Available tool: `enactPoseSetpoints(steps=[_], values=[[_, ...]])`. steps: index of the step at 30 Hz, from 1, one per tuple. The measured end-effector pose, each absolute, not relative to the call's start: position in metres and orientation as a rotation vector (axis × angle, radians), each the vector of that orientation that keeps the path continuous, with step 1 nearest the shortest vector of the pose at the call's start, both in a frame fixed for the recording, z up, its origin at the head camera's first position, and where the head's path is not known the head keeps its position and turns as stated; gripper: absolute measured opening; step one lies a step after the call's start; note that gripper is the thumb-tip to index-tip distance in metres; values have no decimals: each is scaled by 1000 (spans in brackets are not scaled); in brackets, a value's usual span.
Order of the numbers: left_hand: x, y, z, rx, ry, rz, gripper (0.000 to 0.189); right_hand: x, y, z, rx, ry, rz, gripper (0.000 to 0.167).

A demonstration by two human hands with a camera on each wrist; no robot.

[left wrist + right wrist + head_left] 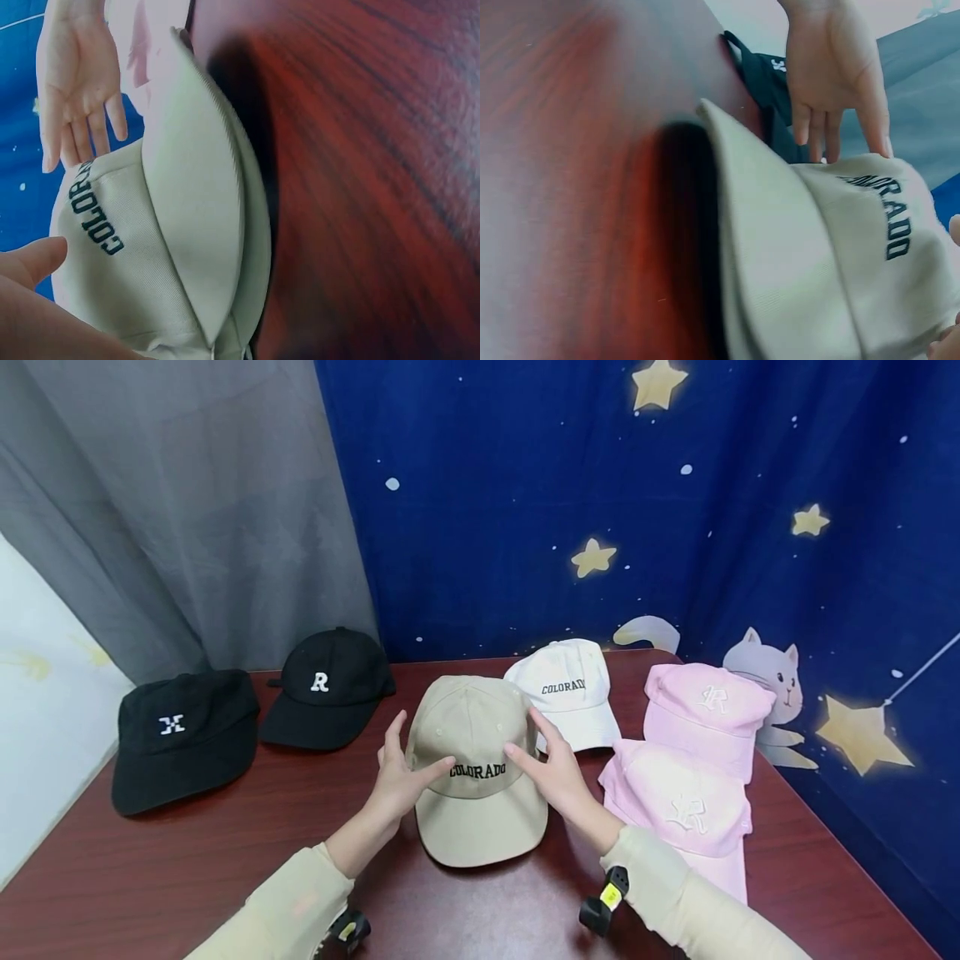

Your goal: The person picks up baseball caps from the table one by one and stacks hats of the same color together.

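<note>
A beige baseball cap (471, 739) with dark COLORADO lettering sits on the table, brim toward me. In both wrist views a second beige brim edge shows just beneath its brim (199, 187). At the cap's left side is my left hand (396, 785), fingers extended and thumb by the lettering. My right hand (553, 772) is at the opposite side, its thumb also near the lettering. The right wrist view shows the left fingers straight, their tips at the crown (907, 217). Whether the right fingertips touch the crown, I cannot tell. Neither hand is curled round the cap.
Two black caps, one with an X-like mark (183, 735) and one with an R (330, 685), lie at left. Behind the beige cap is a white COLORADO cap (566, 685). Two pink caps (701, 697) overlap near the right edge of the reddish-brown table (247, 860). Curtains hang behind.
</note>
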State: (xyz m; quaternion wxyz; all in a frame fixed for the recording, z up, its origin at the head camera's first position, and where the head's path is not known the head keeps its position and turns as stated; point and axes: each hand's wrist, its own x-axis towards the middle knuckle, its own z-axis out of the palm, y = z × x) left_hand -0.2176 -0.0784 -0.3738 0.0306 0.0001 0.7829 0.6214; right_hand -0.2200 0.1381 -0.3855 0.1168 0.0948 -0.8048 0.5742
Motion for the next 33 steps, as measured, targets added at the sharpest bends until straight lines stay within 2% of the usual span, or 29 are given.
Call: enactPoseSetpoints(steps=[9,18,33], values=[[-221,-87,-363,15,2427,1901,95,-229,125,-358,345,-2355,1700,75],[-228,-100,-346,48,2468,1884,94,-239,100,-335,458,-2410,1573,71],[-243,-144,-320,-2,2586,1808,96,-256,49,-302,603,-2492,1576,75]])
